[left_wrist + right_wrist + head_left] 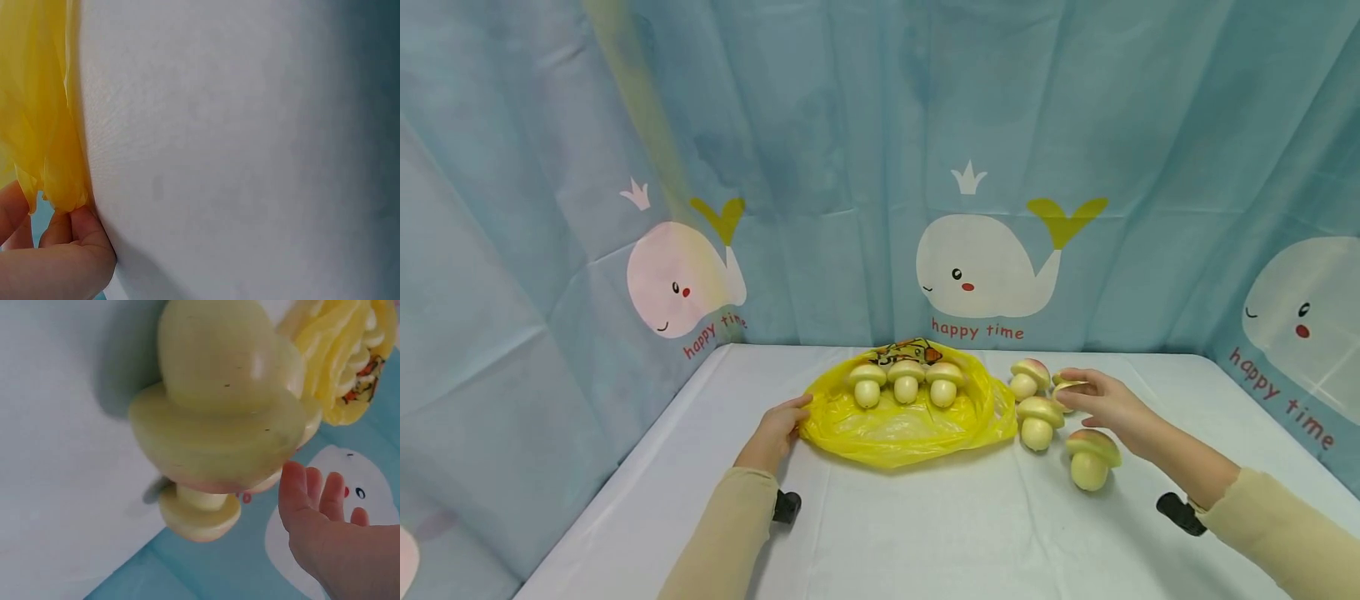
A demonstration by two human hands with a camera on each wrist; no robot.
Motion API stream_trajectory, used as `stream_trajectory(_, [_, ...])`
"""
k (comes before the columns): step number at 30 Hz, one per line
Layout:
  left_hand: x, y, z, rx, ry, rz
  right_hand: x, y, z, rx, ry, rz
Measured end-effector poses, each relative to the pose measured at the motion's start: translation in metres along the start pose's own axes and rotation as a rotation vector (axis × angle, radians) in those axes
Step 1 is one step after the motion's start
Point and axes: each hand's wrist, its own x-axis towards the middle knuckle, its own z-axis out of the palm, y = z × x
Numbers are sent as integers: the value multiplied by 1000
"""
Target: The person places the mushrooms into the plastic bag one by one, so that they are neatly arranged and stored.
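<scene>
A yellow plastic bag [887, 442] lies spread on the table, with three toy mushrooms [906, 383] in a row on it. My left hand [781, 427] pinches the bag's left edge; in the left wrist view the gathered yellow plastic [62, 169] meets the thumb and fingertips. To the right of the bag stand several more pale yellow-green mushrooms with pinkish tops. My right hand [1108, 404] hovers over them with its fingers extended, partly hiding the rear right mushroom [1066, 393]. The nearest mushroom [219, 412] looms large beside the fingers in the right wrist view, and nothing is held there.
A white cloth [925, 525] covers the table. Behind it hangs a blue curtain [850, 275] printed with white whales, which also runs along both sides. A small black device [1180, 512] sits at the right wrist, another [786, 507] at the left.
</scene>
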Motion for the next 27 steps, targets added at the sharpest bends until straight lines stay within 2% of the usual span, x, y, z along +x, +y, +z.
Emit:
stream_trajectory(5, [0,0,-1,-1,-7,-2,-4,9,-1,-59,21,-24])
stream_trajectory(12, [-3,2,0,6,-3,-1,-9,18,-4,-136,54,-101])
stream_trajectory(22, [-4,4,1,12,-13,-18,-16,39,-10,-205,50,-102])
stream_trajectory(27, [-4,5,0,9,-9,-31,-19,50,-13,-235,13,-95])
